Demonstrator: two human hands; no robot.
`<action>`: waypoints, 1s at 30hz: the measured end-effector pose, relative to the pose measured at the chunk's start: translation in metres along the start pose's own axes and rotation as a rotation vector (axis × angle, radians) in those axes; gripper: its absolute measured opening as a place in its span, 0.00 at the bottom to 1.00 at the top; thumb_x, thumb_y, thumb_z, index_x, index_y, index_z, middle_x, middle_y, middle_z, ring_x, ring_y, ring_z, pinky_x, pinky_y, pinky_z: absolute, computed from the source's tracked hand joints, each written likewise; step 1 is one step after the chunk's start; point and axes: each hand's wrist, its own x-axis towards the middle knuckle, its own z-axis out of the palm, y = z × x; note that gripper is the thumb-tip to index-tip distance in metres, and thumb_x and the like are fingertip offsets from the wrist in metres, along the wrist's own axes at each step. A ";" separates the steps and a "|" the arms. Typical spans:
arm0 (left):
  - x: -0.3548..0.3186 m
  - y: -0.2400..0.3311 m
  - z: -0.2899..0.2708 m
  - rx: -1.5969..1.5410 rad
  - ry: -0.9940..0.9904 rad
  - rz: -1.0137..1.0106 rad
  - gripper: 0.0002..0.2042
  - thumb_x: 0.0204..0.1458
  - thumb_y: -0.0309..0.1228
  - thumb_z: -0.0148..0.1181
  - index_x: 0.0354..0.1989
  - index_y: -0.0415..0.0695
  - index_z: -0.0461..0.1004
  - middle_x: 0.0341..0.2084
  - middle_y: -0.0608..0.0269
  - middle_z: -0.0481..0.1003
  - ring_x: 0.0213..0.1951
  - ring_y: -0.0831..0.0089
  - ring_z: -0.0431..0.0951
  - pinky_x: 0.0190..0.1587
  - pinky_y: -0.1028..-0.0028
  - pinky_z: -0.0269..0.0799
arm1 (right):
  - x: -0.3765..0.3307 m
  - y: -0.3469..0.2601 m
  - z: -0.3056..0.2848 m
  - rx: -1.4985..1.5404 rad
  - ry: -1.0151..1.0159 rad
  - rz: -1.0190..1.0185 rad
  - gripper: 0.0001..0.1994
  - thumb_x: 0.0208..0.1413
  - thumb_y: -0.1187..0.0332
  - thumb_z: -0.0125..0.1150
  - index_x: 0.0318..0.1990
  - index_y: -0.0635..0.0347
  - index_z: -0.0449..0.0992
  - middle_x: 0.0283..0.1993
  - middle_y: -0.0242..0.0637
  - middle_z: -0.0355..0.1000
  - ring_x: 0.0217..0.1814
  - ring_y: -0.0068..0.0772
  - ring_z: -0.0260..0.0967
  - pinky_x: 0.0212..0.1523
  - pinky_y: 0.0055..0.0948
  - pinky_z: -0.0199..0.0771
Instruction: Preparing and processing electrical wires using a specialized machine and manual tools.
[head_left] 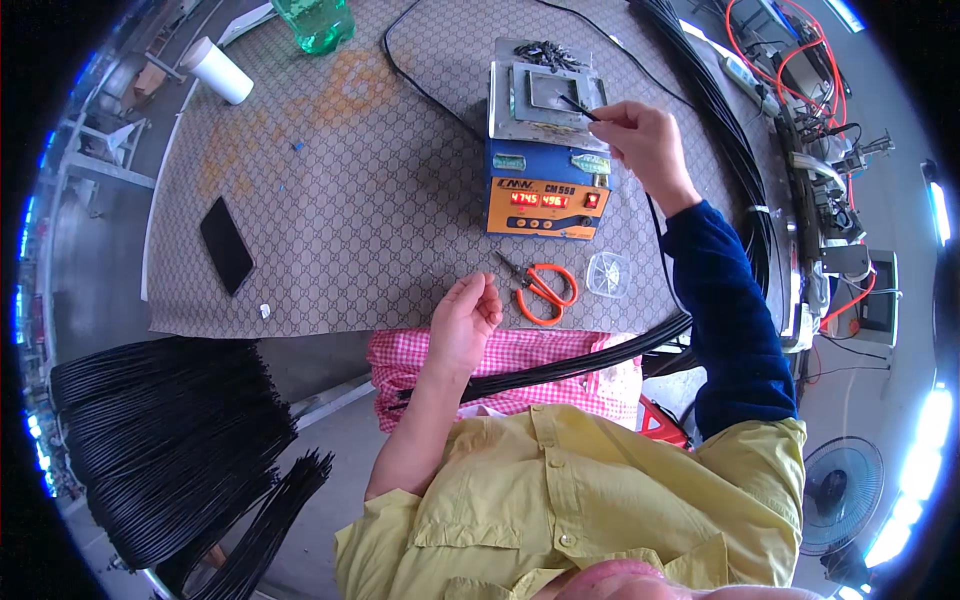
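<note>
open mat between phone (227,244) and solder pot (547,150), scissors (541,288) and clear dish (608,274) crowding its front

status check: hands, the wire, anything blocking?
Right hand pinching thin black wire over heater box top plate. Left hand loosely curled beside orange scissors, contents unclear. Nothing blocking the plate.
</note>
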 end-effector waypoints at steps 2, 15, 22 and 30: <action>-0.002 0.002 0.003 0.016 -0.012 0.004 0.06 0.52 0.31 0.49 0.31 0.41 0.69 0.20 0.67 0.68 0.21 0.80 0.67 0.24 0.81 0.63 | -0.012 0.000 -0.008 0.342 -0.119 0.107 0.06 0.43 0.74 0.58 0.29 0.67 0.73 0.20 0.31 0.67 0.17 0.17 0.61 0.17 0.16 0.58; -0.032 0.002 0.056 0.202 -0.268 0.090 0.07 0.52 0.29 0.49 0.35 0.40 0.67 0.24 0.67 0.69 0.25 0.80 0.68 0.29 0.82 0.66 | -0.119 -0.003 -0.022 1.000 -0.333 0.288 0.06 0.50 0.73 0.52 0.36 0.61 0.69 0.20 0.32 0.62 0.17 0.19 0.56 0.13 0.15 0.49; -0.058 -0.007 0.094 0.337 -0.308 0.179 0.09 0.51 0.33 0.51 0.35 0.41 0.68 0.24 0.68 0.70 0.25 0.83 0.67 0.31 0.84 0.64 | -0.159 0.007 -0.026 1.089 -0.394 0.257 0.06 0.48 0.75 0.55 0.35 0.62 0.70 0.22 0.30 0.64 0.19 0.19 0.58 0.15 0.14 0.53; -0.076 -0.017 0.101 0.329 -0.369 0.196 0.09 0.53 0.33 0.49 0.37 0.41 0.68 0.26 0.67 0.70 0.26 0.82 0.69 0.32 0.83 0.65 | -0.189 0.010 -0.027 1.113 -0.439 0.248 0.06 0.48 0.74 0.56 0.34 0.64 0.71 0.22 0.30 0.63 0.19 0.18 0.57 0.15 0.14 0.52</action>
